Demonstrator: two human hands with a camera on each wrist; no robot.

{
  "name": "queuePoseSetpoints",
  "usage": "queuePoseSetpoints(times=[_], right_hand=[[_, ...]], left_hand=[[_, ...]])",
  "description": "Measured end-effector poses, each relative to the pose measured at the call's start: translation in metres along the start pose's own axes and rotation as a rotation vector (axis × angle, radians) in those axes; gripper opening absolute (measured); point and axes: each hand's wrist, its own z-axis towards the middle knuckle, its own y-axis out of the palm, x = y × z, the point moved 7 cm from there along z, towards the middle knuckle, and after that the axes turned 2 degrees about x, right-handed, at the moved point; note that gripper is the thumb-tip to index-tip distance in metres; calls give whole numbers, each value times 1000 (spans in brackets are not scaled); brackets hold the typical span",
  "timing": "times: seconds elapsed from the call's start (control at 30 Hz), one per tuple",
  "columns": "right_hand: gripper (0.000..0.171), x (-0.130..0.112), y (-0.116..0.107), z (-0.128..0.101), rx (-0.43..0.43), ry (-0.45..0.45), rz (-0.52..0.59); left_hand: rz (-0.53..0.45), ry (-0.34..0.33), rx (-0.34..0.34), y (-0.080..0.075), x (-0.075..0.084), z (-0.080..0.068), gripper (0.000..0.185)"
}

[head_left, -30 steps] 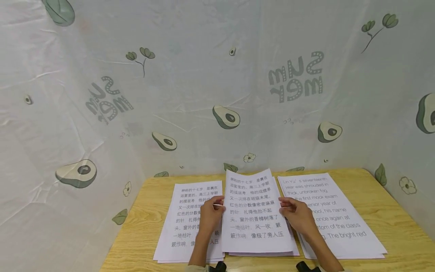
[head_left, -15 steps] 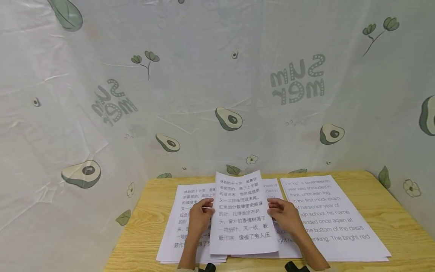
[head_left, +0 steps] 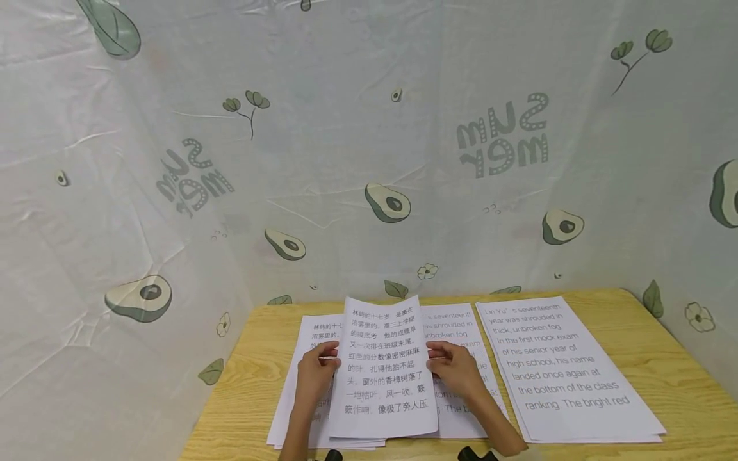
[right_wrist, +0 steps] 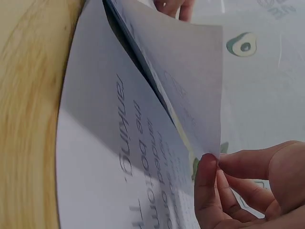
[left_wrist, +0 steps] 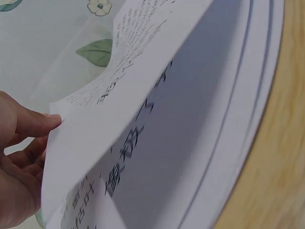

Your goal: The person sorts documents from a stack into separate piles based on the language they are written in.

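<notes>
A sheet of paper (head_left: 383,378) printed with Chinese text is held up between both hands, bowed along its top edge. My left hand (head_left: 316,374) pinches its left edge; in the left wrist view the thumb lies on the printed face of the sheet (left_wrist: 81,138). My right hand (head_left: 458,371) pinches the right edge between thumb and fingers, as the right wrist view shows. Beneath the sheet's left part lies a stack of Chinese-printed pages (head_left: 291,410), partly covered. Under its right part is a middle stack of English-printed pages (head_left: 461,326), also partly hidden.
Another stack of English-printed pages (head_left: 576,378) lies at the right of the wooden table (head_left: 230,384). Behind the table hangs a pale curtain (head_left: 323,160) with avocado and leaf prints. Dark wrist camera mounts (head_left: 474,454) show at the bottom edge.
Both hands have carried the Chinese-printed sheet leftward from the middle stack to partly over the left stack. English text on the middle stack has come into view.
</notes>
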Motion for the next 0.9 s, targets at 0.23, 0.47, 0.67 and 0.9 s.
queuePoseSetpoints(times=[0.23, 0.47, 0.67, 0.9], right_hand=[[40, 0, 22, -1, -10, -5, 48], [41, -1, 39, -3, -16, -9, 71], [42, -4, 54, -3, -41, -19, 107], [42, -5, 69, -3, -69, -26, 145]], left_hand=[[-2, -11, 8, -16, -12, 2, 37], [1, -15, 9, -31, -24, 5, 38], [-19, -53, 15, -43, -32, 6, 37], [-45, -73, 9, -55, -41, 7, 36]])
